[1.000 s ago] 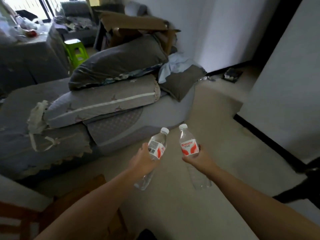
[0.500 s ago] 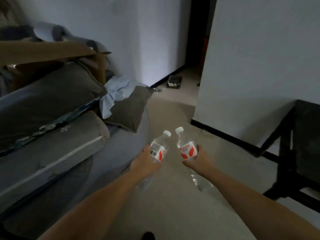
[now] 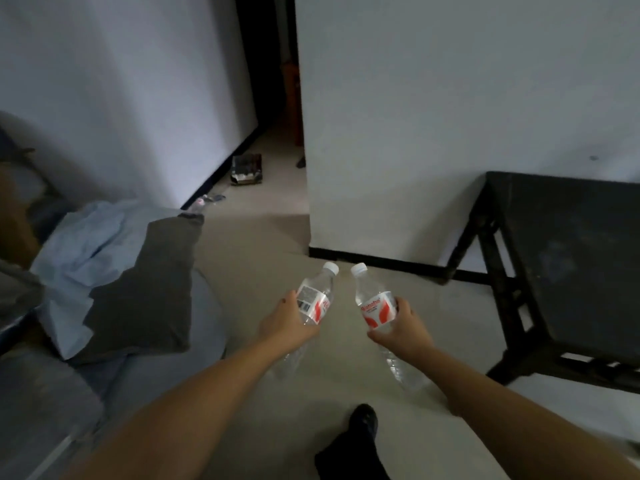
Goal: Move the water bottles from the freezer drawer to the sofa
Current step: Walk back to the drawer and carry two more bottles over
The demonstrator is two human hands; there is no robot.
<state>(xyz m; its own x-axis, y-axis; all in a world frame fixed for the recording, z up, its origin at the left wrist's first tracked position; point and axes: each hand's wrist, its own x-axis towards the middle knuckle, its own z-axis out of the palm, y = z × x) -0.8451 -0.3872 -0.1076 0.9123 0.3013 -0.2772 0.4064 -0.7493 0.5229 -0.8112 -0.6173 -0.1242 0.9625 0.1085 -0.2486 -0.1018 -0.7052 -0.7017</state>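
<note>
I hold two clear water bottles with white caps and red-and-white labels out in front of me above the floor. My left hand grips the left bottle around its middle. My right hand grips the right bottle the same way. Both bottles tilt with their caps pointing away from me, and the caps nearly meet. The grey sofa lies to my left, its rounded end level with my left hand. No freezer drawer is in view.
A dark grey cushion and a pale blue cloth lie on the sofa. A black wooden table stands at the right against a white wall. A doorway opens ahead, with a small dark object on the floor. My dark shoe shows below.
The view has swung right: the stacked sofa cushions have slid out of frame on the left, and the black table and doorway have come in. Both hands keep their hold on the bottles.
</note>
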